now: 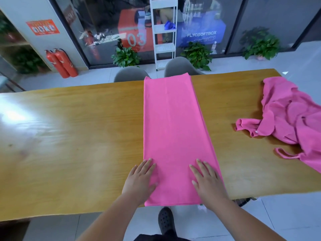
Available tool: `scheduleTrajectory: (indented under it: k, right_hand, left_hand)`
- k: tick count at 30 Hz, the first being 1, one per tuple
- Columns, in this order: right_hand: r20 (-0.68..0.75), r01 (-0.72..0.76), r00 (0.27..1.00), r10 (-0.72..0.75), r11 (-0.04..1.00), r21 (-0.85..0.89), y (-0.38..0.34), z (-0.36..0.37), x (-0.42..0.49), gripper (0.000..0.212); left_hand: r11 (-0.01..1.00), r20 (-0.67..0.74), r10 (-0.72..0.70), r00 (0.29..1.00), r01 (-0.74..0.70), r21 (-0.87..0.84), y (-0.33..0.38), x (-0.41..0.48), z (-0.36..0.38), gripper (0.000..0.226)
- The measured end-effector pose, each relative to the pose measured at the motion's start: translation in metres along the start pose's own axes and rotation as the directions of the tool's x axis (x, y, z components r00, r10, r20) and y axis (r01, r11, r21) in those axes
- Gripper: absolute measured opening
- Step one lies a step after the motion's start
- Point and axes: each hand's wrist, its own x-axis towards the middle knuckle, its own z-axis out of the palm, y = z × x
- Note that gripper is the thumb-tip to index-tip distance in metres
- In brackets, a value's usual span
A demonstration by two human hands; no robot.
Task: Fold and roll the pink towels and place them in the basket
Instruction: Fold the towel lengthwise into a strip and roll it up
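A pink towel (173, 129), folded into a long narrow strip, lies flat across the wooden table (78, 136) from the far edge to the near edge. My left hand (140, 178) rests flat on the strip's near left edge, fingers straight. On the strip's near right side my right hand (206, 180) presses flat, fingers spread. A pile of crumpled pink towels (291, 119) lies at the table's right end. No basket is in view.
Two grey chairs (130, 73) stand behind the table's far edge. Behind them are a white shelf cart (164, 32), potted plants (196, 54) and a glass wall. Two red fire extinguishers (60, 63) stand at the back left. My black shoe (165, 221) shows below the table.
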Motion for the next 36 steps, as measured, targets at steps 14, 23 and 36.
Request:
scheduleTrajectory:
  k: [14,23,36]
  right_hand:
    - [0.180,-0.007,0.984,-0.007,0.997,0.073,-0.003,-0.022,-0.028,0.077]
    - [0.060,-0.199,0.978,0.198,0.980,0.022,-0.060,-0.048,0.012,0.058]
    - [-0.060,-0.165,0.982,0.180,0.966,0.199,-0.213,-0.058,0.099,0.062]
  left_hand:
    - [0.995,0.125,-0.014,0.992,0.025,-0.092,0.009,-0.018,-0.017,0.076]
    - [0.950,0.106,0.008,0.994,0.026,-0.312,-0.030,0.031,-0.050,0.069]
    - [0.876,0.069,-0.026,0.997,0.056,-0.479,-0.143,0.144,-0.098,0.078]
